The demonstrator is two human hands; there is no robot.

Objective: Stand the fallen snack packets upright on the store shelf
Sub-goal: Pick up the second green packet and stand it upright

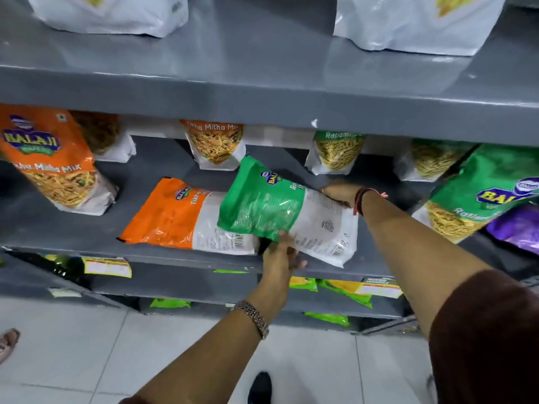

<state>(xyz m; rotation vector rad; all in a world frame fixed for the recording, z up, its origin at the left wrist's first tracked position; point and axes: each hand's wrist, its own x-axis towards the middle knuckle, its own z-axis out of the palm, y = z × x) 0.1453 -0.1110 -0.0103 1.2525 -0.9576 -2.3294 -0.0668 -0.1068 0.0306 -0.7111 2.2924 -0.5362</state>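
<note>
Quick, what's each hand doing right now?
Left hand: closed on the near edge of the green packet.
Right hand: gripping the far edge of the same packet.

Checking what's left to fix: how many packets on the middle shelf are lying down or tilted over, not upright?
2: the orange packet flat at the shelf front, and the green packet, tilted across it, held by both hands.

grey metal shelving (262, 91) fills the view in several tiers, its painted boards glossy under soft overhead light, the front edge chipped in one spot. below lies a pale tiled floor (73, 345) with thin grout lines.
</note>
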